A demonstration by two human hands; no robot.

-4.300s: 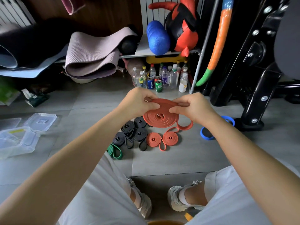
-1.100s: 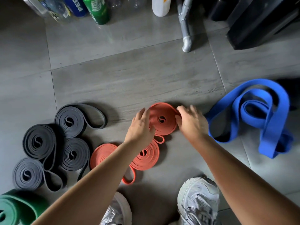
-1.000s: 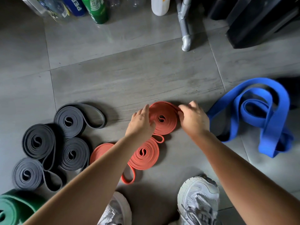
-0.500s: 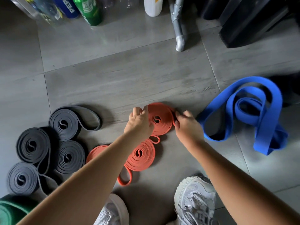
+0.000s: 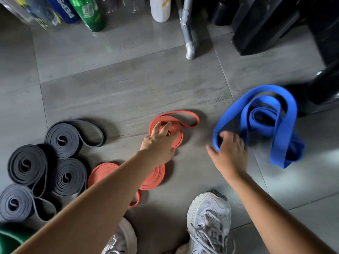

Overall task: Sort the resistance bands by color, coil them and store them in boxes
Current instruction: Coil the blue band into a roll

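Observation:
An orange band coil (image 5: 178, 136) lies on the grey floor, its loose tail (image 5: 192, 119) looping out to the right. My left hand (image 5: 158, 143) rests on this coil with straight, spread fingers. Two more orange coils (image 5: 101, 174) lie nearer me, partly hidden under my left forearm. A wide blue band (image 5: 256, 114) lies uncoiled in loose loops at the right. My right hand (image 5: 230, 152) touches its near-left bend, thumb spread out to the left; the hand is blurred. Several dark grey coils (image 5: 63, 141) sit at the left, and a green coil (image 5: 7, 239) shows at the bottom-left corner.
Bottles and cans (image 5: 88, 13) line the top edge, beside a silver rack leg (image 5: 189, 46). A black machine base (image 5: 271, 28) fills the top right. My two grey shoes (image 5: 209, 222) stand at the bottom. No box is in view.
My right hand left the orange coil and moved right onto the blue band. The coil's tail has sprung out to the right. My left hand now lies flat on the coil.

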